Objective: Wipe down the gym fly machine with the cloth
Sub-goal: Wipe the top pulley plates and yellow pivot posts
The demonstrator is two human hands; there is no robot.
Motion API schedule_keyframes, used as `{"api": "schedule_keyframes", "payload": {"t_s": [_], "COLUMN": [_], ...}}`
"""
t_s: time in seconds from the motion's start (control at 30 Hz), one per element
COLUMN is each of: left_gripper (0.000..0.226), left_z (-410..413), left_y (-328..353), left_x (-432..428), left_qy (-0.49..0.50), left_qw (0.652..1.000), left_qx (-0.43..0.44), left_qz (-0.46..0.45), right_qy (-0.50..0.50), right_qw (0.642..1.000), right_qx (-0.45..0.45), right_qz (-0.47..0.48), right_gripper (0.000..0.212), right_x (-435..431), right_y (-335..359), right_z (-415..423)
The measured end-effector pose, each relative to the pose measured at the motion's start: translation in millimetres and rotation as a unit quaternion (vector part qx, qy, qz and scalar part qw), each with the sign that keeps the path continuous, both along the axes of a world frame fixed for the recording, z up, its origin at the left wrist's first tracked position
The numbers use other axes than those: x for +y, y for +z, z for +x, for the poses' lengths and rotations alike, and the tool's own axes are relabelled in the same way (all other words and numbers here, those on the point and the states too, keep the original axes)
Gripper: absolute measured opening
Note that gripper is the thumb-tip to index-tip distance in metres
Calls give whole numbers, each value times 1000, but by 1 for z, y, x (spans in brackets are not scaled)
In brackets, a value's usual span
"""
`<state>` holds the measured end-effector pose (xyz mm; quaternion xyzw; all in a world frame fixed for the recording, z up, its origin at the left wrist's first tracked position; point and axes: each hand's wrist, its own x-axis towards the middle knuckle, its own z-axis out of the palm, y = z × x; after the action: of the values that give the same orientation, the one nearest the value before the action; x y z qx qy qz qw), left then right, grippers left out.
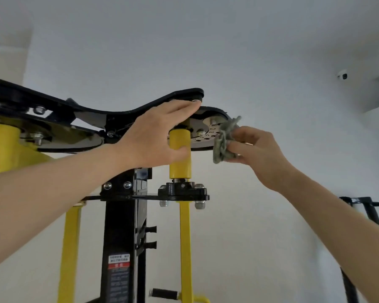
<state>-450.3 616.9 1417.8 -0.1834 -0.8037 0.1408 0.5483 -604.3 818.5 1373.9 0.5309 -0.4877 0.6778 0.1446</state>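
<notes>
Two hands: both raised to the machine [123,215] top, seen from below.
Left hand [153,136]: fingers stretched flat against the black arm [184,95] end, thumb on the upright yellow shaft [179,162]; grasping nothing, apparently bracing.
Plate [208,132]: numbered, holed disc lying flat just right of the shaft.
Cloth [224,138]: grey-green, bunched, touching the plate's right edge.
Right hand [258,154]: fingertips pinch the cloth from its right; the nearer hand for wiping.
Next move, likely: push leftward and up, since the plate lies left of those fingers, its face horizontal.
</notes>
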Motion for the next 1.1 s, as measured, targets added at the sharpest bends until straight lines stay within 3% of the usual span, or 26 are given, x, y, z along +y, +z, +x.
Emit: {"api": "schedule_keyframes", "payload": {"t_s": [0.17, 0.3, 0.4, 0.47, 0.57, 0.7, 0.87, 0.97, 1.1], "left_gripper": [73, 46, 27, 31, 55, 69, 72, 65, 66], "left_z": [11, 16, 14, 9, 3, -1, 10, 24, 42], "left_y": [-32, -60, -76, -86, -108, -128, -129, -131, -138], "left_x": [-27, -66, -99, -125, -153, -165, -171, -182, -203], "left_qy": [3, -19, 36, 113, 178, 170, 201, 284, 373], "left_qw": [999, 1000, 994, 978, 948, 957, 965, 954, 927], "left_qx": [34, 5, -49, -113, -199, -182, -153, -94, -39], "left_qz": [-29, 13, 89, 136, 171, 150, 69, 33, -14], "right_qy": [-157, -253, -327, -370, -412, -429, -434, -410, -401], "right_qw": [969, 906, 841, 797, 750, 711, 704, 741, 765], "right_qx": [159, 279, 365, 403, 435, 469, 426, 378, 341], "right_qz": [106, 193, 227, 254, 280, 300, 366, 375, 372], "right_gripper": [15, 13, 18, 19, 21, 17, 12, 18, 18], "right_x": [-13, -34, -55, -68, -83, -111, -166, -192, -225], "right_y": [-10, -12, -17, -19, -20, -25, -28, -29, -26], "right_z": [36, 57, 70, 76, 82, 90, 91, 87, 85]}}
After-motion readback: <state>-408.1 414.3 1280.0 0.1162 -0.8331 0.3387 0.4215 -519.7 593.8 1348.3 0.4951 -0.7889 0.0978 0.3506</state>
